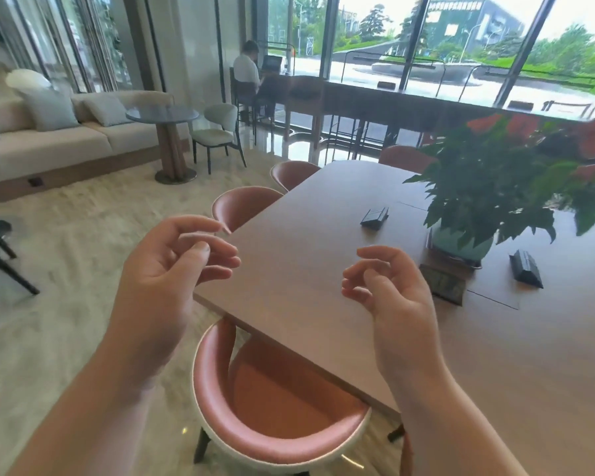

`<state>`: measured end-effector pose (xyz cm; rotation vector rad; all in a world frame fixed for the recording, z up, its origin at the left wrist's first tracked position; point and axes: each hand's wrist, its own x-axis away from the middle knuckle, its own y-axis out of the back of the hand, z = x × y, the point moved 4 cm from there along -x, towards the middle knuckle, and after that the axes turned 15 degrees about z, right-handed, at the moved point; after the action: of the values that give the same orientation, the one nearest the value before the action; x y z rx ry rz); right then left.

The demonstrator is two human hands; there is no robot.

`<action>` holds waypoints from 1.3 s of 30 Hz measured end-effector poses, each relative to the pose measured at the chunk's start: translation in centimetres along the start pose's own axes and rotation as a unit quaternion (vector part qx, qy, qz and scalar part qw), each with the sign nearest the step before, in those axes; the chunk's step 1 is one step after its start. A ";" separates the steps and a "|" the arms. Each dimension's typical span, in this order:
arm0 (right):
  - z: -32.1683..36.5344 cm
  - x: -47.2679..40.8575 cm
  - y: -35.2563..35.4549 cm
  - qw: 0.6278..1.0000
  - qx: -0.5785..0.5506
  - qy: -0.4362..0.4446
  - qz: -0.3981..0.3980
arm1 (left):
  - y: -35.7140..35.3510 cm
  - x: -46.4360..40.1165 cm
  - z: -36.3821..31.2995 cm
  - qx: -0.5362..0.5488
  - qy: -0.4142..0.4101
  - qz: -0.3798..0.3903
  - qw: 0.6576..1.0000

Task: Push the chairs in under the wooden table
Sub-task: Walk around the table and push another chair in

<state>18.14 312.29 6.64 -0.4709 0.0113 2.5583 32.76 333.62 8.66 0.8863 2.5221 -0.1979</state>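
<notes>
— Both hands, left hand (162,269) and right hand (389,290), hover with fingers loosely curled, holding nothing.
— Nearest pink chair (272,407) sits partly under the bench (306,269). Shove off-centre and its backrest may strike the edge.

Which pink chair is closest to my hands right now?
The nearest pink chair, directly below both hands, its seat partly under the table edge; the other pink chairs sit farther along the table.
</notes>
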 end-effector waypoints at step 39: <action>-24.7 -34.3 -57.2 0.996 -0.020 -0.065 0.058 | 64.8 -21.7 21.2 0.044 0.109 -0.081 0.990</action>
<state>82.62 341.55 -0.22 -0.3276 -0.0604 2.7031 95.94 366.31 0.96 0.7710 2.8104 -0.2799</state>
